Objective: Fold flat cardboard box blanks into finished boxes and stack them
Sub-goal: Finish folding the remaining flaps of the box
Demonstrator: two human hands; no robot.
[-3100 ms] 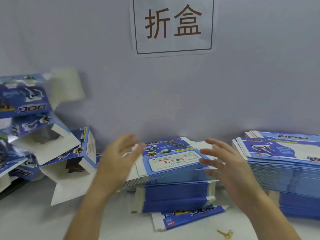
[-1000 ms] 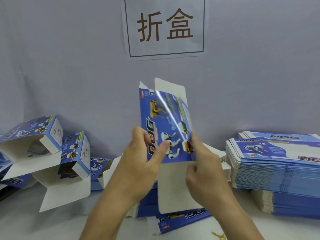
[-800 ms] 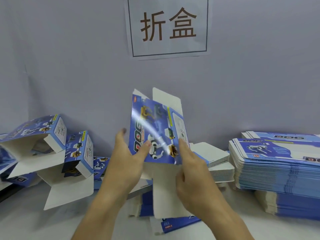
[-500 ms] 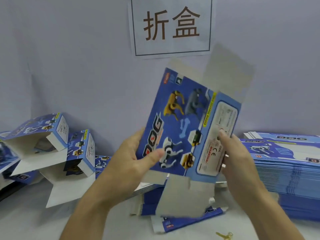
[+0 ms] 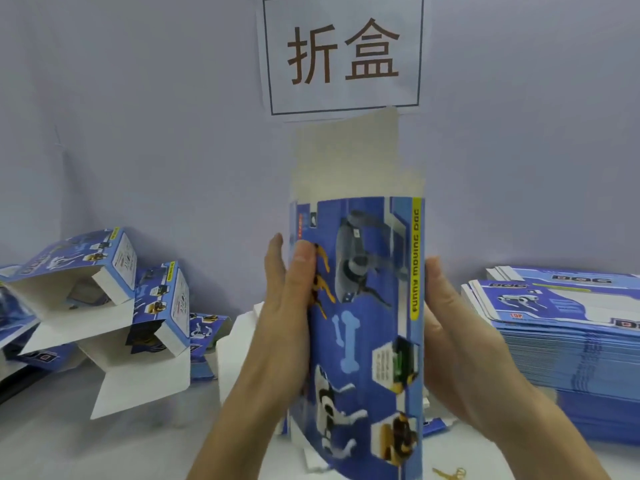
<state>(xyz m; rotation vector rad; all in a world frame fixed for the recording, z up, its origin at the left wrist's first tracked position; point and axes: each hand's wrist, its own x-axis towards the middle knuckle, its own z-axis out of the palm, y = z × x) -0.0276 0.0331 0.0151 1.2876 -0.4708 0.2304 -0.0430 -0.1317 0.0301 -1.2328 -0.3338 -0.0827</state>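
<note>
I hold a blue printed box blank (image 5: 363, 327) upright in front of me, its white flap pointing up toward the wall sign. My left hand (image 5: 287, 327) grips its left edge, thumb on the printed face and fingers behind. My right hand (image 5: 453, 334) presses against its right edge, and its fingers are hidden behind the card. The blank looks partly opened into a sleeve. A tall stack of flat blanks (image 5: 568, 344) lies to the right. Folded boxes (image 5: 114, 299) with open flaps are piled at the left.
A white sign with two brown characters (image 5: 343, 53) hangs on the grey wall. A lower stack of blanks (image 5: 242, 341) sits behind my hands, mostly hidden. A small gold key (image 5: 450, 474) lies on the white table near the front edge.
I took a blank from the middle stack, raised it, then turned it from tilted to upright. My hands shifted to its two side edges and the blank came closer to the camera.
</note>
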